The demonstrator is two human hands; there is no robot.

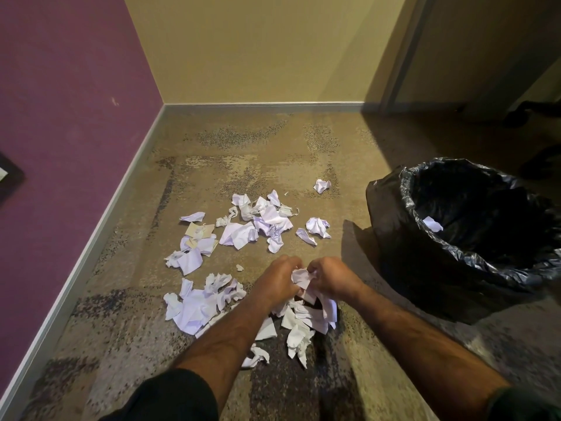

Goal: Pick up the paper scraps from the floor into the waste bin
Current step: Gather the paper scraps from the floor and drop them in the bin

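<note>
Lying scattered over the centre-left carpet, crumpled white paper scraps (243, 229) sat beside the left hand (280, 279) and right hand (329, 276), fingers curled together around one white wad (300, 278), left of the black-lined waste bin (394, 226) at right.

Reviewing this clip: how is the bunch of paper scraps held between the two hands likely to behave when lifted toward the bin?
The bunch of paper scraps looks thin and crumpled, so probably light and floppy. It is loose pieces pinched between the left hand and right hand, so a few may slip out. The waste bin stands close with a wide open liner, so the carry looks short.
</note>
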